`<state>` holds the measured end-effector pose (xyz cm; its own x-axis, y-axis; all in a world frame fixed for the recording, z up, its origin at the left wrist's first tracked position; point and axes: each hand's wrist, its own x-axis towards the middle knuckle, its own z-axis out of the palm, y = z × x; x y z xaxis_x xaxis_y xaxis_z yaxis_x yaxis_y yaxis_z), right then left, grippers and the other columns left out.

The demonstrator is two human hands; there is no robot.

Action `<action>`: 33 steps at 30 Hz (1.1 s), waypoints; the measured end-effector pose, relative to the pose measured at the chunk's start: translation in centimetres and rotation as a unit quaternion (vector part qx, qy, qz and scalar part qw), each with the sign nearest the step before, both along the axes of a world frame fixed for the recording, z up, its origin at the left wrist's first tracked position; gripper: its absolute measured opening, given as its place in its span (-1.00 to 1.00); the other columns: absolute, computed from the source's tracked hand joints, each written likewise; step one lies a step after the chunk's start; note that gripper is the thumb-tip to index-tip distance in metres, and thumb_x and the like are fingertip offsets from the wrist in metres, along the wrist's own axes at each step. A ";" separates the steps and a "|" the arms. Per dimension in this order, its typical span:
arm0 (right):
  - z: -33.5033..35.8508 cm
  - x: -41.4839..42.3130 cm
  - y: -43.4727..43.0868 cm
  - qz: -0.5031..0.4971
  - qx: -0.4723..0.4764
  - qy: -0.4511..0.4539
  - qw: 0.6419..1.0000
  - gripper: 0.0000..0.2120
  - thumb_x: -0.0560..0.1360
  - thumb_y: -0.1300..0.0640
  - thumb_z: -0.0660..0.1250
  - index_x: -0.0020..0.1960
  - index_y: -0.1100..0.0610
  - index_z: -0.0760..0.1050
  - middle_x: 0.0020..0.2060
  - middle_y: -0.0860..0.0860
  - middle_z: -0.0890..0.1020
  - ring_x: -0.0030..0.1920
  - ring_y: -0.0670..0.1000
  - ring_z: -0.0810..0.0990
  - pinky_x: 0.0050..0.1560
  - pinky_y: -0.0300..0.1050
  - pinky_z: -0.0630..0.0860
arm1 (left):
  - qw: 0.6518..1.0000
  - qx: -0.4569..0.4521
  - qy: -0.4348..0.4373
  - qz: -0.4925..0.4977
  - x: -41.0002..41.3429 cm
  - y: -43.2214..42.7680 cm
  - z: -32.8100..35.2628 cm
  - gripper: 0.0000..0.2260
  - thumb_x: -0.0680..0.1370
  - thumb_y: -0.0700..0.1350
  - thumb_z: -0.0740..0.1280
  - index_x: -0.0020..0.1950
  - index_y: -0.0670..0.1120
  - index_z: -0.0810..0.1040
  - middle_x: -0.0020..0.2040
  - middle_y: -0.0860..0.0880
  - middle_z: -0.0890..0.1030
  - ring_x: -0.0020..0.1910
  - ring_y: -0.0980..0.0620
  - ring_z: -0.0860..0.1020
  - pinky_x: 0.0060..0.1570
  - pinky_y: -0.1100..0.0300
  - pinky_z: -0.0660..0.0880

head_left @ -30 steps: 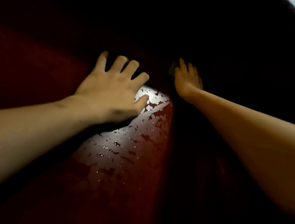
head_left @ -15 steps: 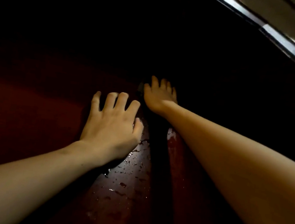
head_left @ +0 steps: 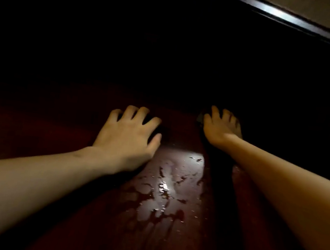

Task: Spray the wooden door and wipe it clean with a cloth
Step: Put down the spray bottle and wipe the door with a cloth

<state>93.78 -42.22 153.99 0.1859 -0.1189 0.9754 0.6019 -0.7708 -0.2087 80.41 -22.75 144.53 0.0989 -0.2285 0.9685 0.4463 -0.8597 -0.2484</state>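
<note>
Pressing flat on the wet wooden door (head_left: 169, 187), the left hand (head_left: 127, 139) lies open with fingers spread; the right hand (head_left: 219, 129) covers something dark, perhaps the cloth; beaded spray risks streaking if missed.

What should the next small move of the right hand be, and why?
Probably draw the right hand down and toward the body, over the wet patch. Streaks and drops shine on the red-brown door below and between the two hands. Something dark, perhaps the cloth, shows under the right hand, but the picture is too dim to be sure. The left hand lies spread on the door.
</note>
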 end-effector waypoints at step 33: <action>2.5 -27.0 41.6 0.054 -0.255 -0.182 0.948 -0.43 0.68 -0.19 -0.16 0.66 -0.10 -0.10 0.66 0.06 -0.08 0.64 0.16 -0.12 0.60 0.18 -0.13 | 0.981 -0.068 -0.044 -0.176 -21.3 33.3 -4.4 -0.35 0.59 0.41 -0.18 0.65 0.25 0.11 0.68 0.18 0.04 0.62 0.23 -0.11 0.62 0.02 -0.09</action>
<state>66.79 -0.64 156.50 -0.1901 0.3869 0.9023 0.6431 -0.6454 0.4122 59.11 10.54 140.18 -0.0480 -0.1012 0.9937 0.1303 -0.9870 -0.0943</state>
